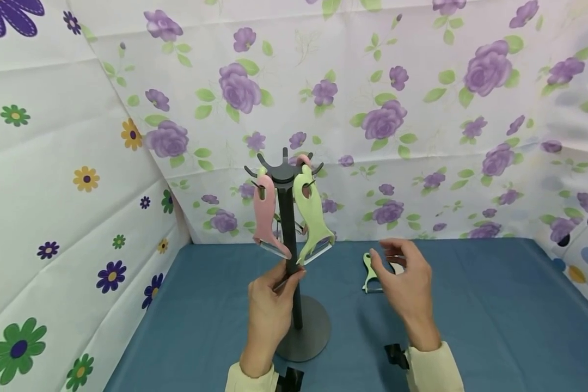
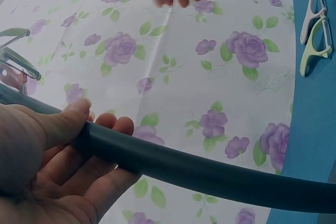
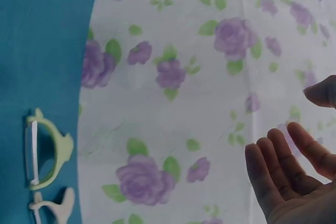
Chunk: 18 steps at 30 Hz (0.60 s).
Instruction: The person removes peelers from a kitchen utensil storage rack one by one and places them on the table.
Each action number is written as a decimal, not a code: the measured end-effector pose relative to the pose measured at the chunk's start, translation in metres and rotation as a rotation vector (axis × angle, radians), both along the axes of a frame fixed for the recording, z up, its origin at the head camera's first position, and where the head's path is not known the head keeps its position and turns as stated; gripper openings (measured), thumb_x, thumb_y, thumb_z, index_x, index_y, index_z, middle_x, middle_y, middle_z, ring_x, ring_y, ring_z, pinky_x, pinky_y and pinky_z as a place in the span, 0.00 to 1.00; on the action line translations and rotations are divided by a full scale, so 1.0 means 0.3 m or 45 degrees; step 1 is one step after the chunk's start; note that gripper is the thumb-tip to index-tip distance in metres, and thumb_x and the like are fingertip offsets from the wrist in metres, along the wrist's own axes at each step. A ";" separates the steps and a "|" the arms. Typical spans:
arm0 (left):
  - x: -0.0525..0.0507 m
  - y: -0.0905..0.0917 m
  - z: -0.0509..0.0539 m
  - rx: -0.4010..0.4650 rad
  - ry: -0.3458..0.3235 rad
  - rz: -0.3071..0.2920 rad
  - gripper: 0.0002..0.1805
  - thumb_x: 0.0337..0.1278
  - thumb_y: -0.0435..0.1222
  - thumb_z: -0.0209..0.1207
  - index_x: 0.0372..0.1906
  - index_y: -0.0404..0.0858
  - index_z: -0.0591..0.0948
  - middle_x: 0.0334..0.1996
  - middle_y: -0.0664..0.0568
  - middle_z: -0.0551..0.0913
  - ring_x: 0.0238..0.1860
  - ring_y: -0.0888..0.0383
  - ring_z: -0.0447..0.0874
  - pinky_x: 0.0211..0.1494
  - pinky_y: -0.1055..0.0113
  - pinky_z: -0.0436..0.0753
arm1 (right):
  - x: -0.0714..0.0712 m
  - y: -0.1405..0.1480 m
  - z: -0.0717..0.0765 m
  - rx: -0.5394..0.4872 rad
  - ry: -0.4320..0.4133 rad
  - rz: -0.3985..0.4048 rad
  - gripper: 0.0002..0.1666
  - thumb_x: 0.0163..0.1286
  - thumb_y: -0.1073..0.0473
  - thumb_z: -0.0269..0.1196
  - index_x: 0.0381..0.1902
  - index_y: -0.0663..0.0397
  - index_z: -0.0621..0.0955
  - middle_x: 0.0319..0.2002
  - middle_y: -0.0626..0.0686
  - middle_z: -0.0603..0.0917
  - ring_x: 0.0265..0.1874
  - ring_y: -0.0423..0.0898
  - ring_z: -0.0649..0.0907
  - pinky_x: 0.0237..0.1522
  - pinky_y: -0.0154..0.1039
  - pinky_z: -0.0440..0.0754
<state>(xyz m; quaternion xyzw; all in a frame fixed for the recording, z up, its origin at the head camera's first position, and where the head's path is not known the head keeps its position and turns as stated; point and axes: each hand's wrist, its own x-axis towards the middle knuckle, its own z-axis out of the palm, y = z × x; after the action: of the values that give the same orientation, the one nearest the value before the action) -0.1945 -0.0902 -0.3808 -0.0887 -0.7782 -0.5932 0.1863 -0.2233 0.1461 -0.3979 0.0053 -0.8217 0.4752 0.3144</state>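
Hiding wht peeler (image 2: 306,28) partly, head view only: R hand (image 1: 409,280).

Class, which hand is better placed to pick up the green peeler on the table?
The right hand, probably: it holds nothing and is nearer the green peeler, while the left hand grips the black stand.

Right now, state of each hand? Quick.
Left hand: closed, holding the stand's dark pole.
Right hand: open, holding nothing, fingers loosely curved.
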 end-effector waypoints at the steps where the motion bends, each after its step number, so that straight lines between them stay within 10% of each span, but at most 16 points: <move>1: 0.000 0.000 -0.001 -0.002 0.009 0.000 0.09 0.67 0.38 0.65 0.48 0.45 0.89 0.44 0.50 0.92 0.50 0.55 0.91 0.55 0.61 0.89 | 0.006 -0.006 0.007 -0.003 0.004 0.013 0.17 0.69 0.54 0.71 0.53 0.51 0.83 0.49 0.52 0.84 0.46 0.48 0.84 0.54 0.40 0.83; 18: 0.007 0.007 -0.002 -0.033 0.054 0.033 0.06 0.67 0.38 0.65 0.43 0.45 0.90 0.42 0.49 0.92 0.45 0.55 0.92 0.50 0.61 0.91 | 0.107 -0.106 0.106 -0.119 0.227 0.288 0.27 0.67 0.63 0.71 0.63 0.47 0.79 0.54 0.51 0.83 0.54 0.43 0.82 0.59 0.29 0.83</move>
<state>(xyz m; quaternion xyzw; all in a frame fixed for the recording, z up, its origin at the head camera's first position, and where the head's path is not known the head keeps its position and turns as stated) -0.1923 -0.0880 -0.3814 -0.0936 -0.7829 -0.5785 0.2090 -0.1912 0.1144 -0.3661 0.1253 -0.7617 0.5429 0.3306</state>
